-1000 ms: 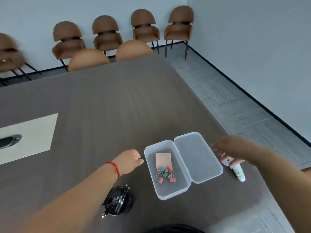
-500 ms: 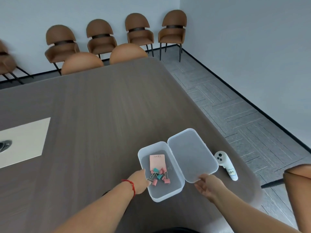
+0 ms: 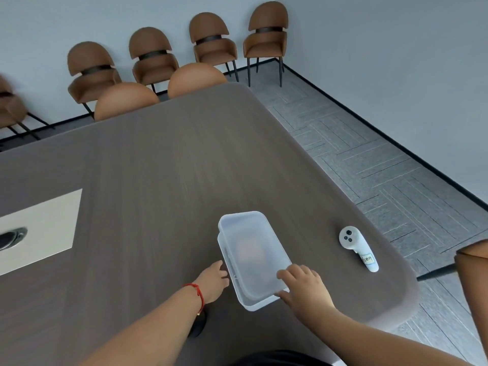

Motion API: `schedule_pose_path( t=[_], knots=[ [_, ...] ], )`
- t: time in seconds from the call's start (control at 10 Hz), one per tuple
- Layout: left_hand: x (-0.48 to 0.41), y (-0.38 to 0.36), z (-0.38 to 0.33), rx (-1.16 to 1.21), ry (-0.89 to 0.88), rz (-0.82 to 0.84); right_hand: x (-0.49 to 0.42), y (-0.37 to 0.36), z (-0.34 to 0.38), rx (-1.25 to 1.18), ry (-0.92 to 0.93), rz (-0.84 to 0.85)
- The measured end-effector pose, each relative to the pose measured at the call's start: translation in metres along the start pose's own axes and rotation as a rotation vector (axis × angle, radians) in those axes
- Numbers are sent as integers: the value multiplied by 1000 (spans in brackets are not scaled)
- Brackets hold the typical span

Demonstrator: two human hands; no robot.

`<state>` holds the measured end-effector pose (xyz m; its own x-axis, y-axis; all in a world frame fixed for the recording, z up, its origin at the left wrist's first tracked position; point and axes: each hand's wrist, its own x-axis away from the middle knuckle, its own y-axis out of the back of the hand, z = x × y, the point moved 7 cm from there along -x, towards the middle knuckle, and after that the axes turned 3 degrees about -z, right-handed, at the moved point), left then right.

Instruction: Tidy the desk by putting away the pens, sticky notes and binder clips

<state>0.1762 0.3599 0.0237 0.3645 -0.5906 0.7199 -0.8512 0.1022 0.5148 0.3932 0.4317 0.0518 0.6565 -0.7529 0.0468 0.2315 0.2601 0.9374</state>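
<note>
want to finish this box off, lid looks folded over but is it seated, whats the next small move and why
Probably press the lid down with the right hand: it lies over the box slightly askew, while the left hand steadies the box's side.

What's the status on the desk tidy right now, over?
Left hand braced against the clear box. Right hand pressing the lid down over it. White controller lies apart to the right, nothing in the way.
</note>
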Motion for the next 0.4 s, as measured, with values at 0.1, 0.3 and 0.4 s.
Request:
schedule_pose_path(
  t=[0.1, 0.3, 0.4],
  knots=[
    [2, 1, 2, -48, -11, -43, -3, -13, 10, 224, 152, 0],
    [3, -3, 6, -83, -12, 59, -6, -17, 13, 214, 199, 98],
    [8, -8, 1, -101, -103, 73, -22, 27, 12, 16, 36, 64]
  ],
)
